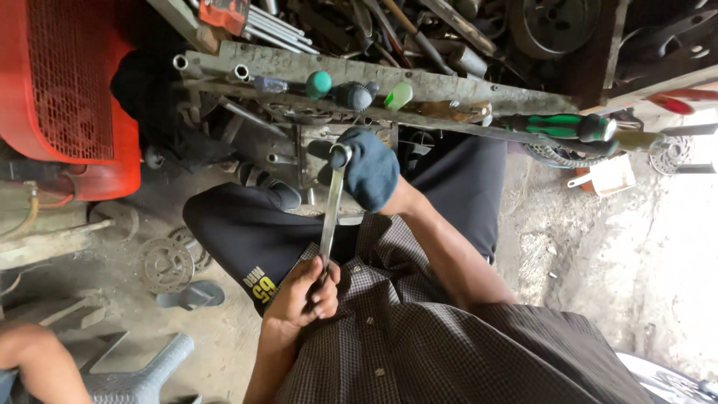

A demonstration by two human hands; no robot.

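Close in, the checked shirt (449, 337) fills the bottom of the view, and just above it the left hand (303, 295) is wrapped in a fist around the near end of a long steel wrench (330, 209). Follow the shaft up and there is the right hand (368, 173), covered in a dark blue cloth glove, curled over the ring end with the thumb side pressed against the head; whether the fingers fully close beneath it, I cannot tell. So the wrench runs between the two hands, held out in front of the black shorts (254, 232), its far end at a grimy metal part (299, 150) under the bench edge.

That wrench looks like solid plated steel: stiff, fairly heavy for its slimness, and probably slick if oily. I'd judge the best hold is right where it is now, far down the handle for leverage, with a steadying hand at the head.

The shorts carry a yellow print low on the leg. Left of the knees, a toothed sprocket (166, 262) and a dark sandal (193, 295) lie on the dusty concrete floor (598, 262), and another person's bare arm (37, 363) shows at the corner.

Further out, a worn wooden rail (464, 86) holds tools handle-out: a green round screwdriver handle (318, 84), a pale green one (399, 96), and a green-and-black grip (561, 126). A red machine with a mesh guard (67, 90) stands at the left; a small orange-and-white tub (609, 176) sits at the right.
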